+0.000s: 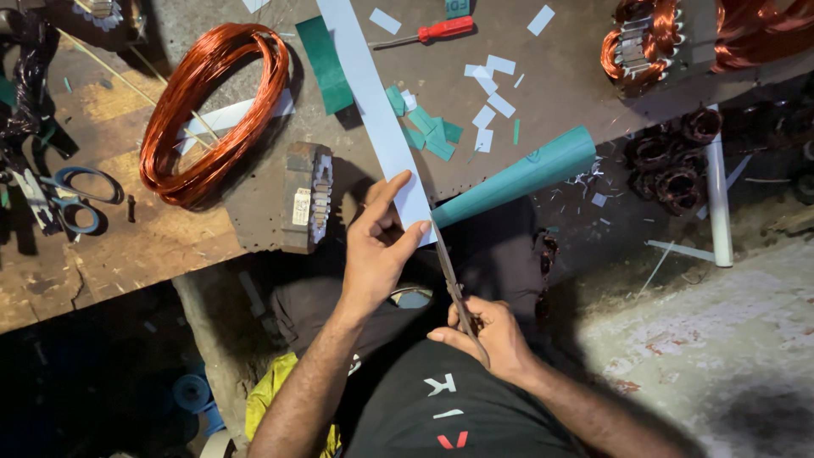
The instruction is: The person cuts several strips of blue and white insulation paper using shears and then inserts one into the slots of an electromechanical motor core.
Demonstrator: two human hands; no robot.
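My left hand [380, 250] pinches the near end of a long pale paper strip [373, 110] that runs away across the workbench. In my right hand [492, 335] is a pair of metal scissors [454, 284], its blades pointing up toward the strip's near end just beside my left thumb. A rolled teal sheet [517, 176] lies on the bench edge right of the strip, its near end close to the scissor tips.
A coil of copper wire [212, 110] lies at the left, a metal stator core [307, 197] beside it. Blue-handled scissors [76, 199] rest far left. A red screwdriver [428, 32], paper scraps [492, 102] and wound copper stators [653, 42] sit further back.
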